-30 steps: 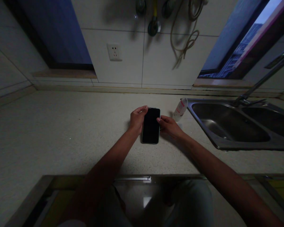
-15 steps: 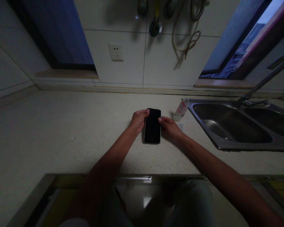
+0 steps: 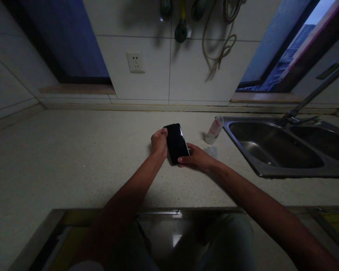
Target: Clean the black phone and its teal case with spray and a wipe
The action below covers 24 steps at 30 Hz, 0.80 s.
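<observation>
A smartphone [image 3: 176, 143] with a dark screen is held between both hands over the pale countertop [image 3: 124, 150], its top leaning to the left. My left hand [image 3: 159, 143] grips its upper left edge, thumb on the front. Around the lower right corner is my right hand [image 3: 196, 156], its thumb lying across the screen's bottom; the fingers behind the phone are mostly hidden. Just right of that hand stands a translucent bottle [image 3: 214, 130] with red print, and a small clear, flat piece [image 3: 211, 151] lies on the counter.
A steel double sink [image 3: 260, 174] with a faucet [image 3: 307, 99] is set into the counter at right. On the tiled wall are a power socket [image 3: 135, 62], pipe fittings [image 3: 181, 32] and a looped hose [image 3: 224, 52]. The counter's front edge [image 3: 209, 207] runs before my legs.
The phone has shifted slightly up and left and tilted leftward. My right hand has slid from its upper right side down to the lower right corner. The left hand keeps its hold.
</observation>
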Tool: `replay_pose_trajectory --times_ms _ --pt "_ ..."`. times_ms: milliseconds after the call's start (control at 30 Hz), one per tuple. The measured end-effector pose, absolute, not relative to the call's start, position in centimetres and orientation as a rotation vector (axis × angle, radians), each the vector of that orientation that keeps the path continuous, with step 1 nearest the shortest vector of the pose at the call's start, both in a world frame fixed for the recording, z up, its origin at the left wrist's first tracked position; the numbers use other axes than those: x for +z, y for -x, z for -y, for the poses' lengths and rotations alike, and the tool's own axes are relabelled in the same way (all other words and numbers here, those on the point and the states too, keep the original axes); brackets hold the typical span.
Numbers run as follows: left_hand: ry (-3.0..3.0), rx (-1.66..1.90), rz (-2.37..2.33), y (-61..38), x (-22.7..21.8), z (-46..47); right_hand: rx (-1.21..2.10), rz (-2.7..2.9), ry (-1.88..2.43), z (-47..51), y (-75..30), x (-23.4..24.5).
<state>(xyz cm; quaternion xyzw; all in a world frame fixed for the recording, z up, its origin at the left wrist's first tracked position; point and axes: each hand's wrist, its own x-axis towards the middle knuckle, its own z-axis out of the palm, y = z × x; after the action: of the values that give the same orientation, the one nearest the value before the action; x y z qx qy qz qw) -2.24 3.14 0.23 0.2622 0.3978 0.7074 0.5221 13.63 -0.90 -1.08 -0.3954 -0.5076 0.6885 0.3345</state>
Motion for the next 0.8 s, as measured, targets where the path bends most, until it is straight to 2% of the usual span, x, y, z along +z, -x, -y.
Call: replay_pose_trajectory --times_ms 200,400,800 --pt "-0.378 1.832 -0.827 2.1 0.2 -3.8 1.586 1.328 1.076 0.4 -13.4 -1.5" --pt "-0.259 1.812 -0.724 2.4 -0.2 -4.1 1.395 1.302 1.148 0.3 -13.1 -1.8" --pt "-0.201 1.663 -0.782 2.8 0.2 -4.5 1.274 1.402 1.167 -0.2 -13.3 -2.5"
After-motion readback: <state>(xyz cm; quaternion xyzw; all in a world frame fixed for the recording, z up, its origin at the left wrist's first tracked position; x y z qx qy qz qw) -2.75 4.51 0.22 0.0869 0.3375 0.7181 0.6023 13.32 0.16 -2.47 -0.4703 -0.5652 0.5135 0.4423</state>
